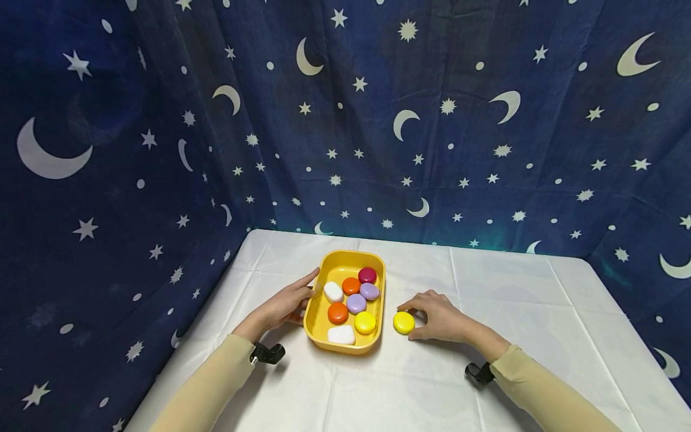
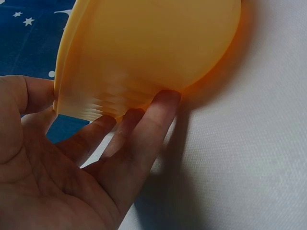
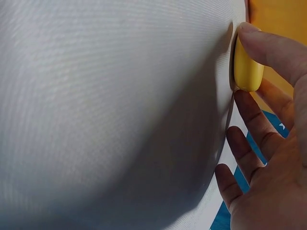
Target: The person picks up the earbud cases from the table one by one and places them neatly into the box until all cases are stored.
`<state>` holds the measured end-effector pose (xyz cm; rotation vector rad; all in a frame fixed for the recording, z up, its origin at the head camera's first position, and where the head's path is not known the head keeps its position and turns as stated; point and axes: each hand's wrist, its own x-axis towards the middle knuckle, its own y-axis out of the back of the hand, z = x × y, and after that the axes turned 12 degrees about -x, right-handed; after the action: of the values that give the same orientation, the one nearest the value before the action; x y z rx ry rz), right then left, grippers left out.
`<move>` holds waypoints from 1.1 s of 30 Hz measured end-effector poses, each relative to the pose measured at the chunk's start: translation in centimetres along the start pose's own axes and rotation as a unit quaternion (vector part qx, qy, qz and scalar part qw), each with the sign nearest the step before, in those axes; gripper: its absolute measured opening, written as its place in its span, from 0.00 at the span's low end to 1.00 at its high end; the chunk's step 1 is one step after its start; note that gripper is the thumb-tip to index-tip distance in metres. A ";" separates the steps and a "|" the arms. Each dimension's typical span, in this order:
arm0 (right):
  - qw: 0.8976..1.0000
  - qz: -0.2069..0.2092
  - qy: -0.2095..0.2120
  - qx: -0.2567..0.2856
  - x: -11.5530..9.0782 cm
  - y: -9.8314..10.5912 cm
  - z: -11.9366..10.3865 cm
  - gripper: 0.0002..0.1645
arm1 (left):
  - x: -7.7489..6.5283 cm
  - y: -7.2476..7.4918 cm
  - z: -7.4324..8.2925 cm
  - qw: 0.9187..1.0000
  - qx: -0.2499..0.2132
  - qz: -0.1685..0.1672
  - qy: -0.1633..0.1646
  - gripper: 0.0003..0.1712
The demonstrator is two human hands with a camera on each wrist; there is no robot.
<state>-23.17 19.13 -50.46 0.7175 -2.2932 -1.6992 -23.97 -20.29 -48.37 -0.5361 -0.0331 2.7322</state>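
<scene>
A yellow tray (image 1: pixel 345 259) with rounded corners holds several glossy, pebble-like pieces. My left hand (image 1: pixel 283 305) is at the tray's left side, its fingertips touching the outer wall; in the left wrist view the thumb and fingers (image 2: pixel 158 115) spread along that wall. To the right of the tray, my right hand (image 1: pixel 439 318) pinches a round yellow pebble (image 1: pixel 403 323) between thumb and index finger. From the right wrist, this yellow pebble (image 3: pixel 248 67) shows edge-on against the white cloth, the other fingers spread below it. Whether it still touches the cloth, I cannot tell.
Inside the tray are a crimson pebble (image 1: pixel 367 275), orange pebbles (image 1: pixel 338 312), lilac pebbles (image 1: pixel 356 303), white pieces (image 1: pixel 341 335) and another yellow pebble (image 1: pixel 364 323). A white cloth (image 1: pixel 410 384) covers the table. Dark blue star-and-moon curtains (image 1: pixel 378 120) stand behind and to the left.
</scene>
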 end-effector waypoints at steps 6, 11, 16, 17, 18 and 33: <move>1.000 0.005 0.007 0.002 0.0 -0.1 0.0 0.33 | 0.0 0.0 0.0 1.000 0.000 0.000 -0.001 0.37; 1.000 0.006 0.007 0.008 -0.2 0.1 -0.1 0.32 | 0.1 0.1 -0.1 1.000 -0.001 -0.005 -0.002 0.37; 0.999 0.032 0.002 0.014 -0.6 1.3 -0.1 0.31 | 0.1 0.2 -0.1 1.000 0.001 -0.008 -0.007 0.37; 0.999 0.041 0.003 0.013 -0.7 1.7 -0.1 0.31 | 0.1 0.2 -0.1 1.000 0.000 -0.007 -0.005 0.37; 0.999 0.050 0.004 0.012 -0.7 2.1 -0.1 0.31 | 0.1 0.2 -0.1 1.000 -0.001 -0.007 -0.005 0.37; 0.994 0.106 0.028 0.009 0.6 7.1 -2.8 0.32 | 0.1 0.2 -0.1 1.000 0.000 -0.003 -0.001 0.37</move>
<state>-24.34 18.09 -42.95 0.4982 -2.2597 -1.5460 -24.10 -20.39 -48.55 -0.5321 -0.0359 2.7271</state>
